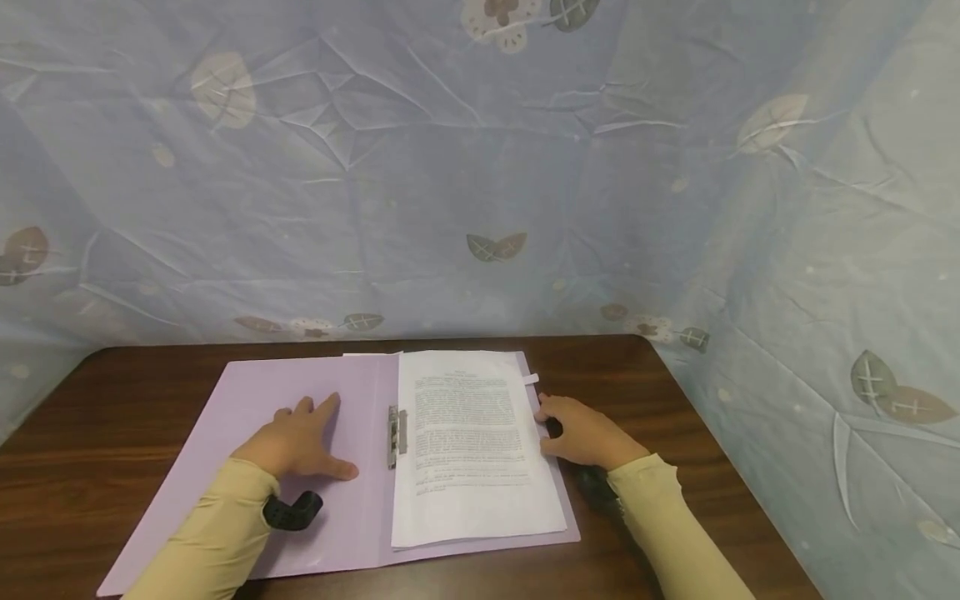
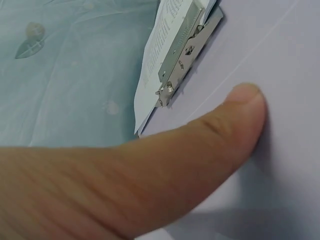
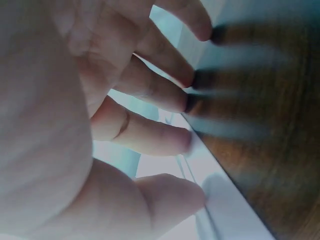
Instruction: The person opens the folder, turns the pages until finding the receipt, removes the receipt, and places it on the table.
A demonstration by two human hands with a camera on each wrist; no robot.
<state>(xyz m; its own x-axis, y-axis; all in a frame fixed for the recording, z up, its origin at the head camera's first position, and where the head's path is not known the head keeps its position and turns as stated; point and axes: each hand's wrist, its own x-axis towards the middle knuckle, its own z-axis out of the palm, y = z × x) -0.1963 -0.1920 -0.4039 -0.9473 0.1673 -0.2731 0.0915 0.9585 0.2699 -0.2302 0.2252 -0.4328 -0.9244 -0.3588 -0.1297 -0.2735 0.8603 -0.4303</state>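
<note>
A light purple folder (image 1: 195,450) lies spread flat on the table. Its right side carries a stack of printed white sheets (image 1: 480,512), held along their left edge by a metal clip (image 1: 393,437). My left hand (image 1: 296,442) rests on the bare left cover, fingers and thumb spread; the left wrist view shows the thumb (image 2: 220,125) against the cover below the clip. At the folder's right edge is my right hand (image 1: 588,432). In the right wrist view its thumb (image 3: 172,200) and forefinger touch that border, while the other fingertips reach toward the brown tabletop.
A small white tab (image 1: 531,379) sticks out from the folder's right edge. The dark wooden table (image 1: 615,375) ends at a wrinkled, leaf-patterned cloth (image 1: 420,208) behind and to the right. Black wrist devices (image 1: 292,510) sit at both sleeves.
</note>
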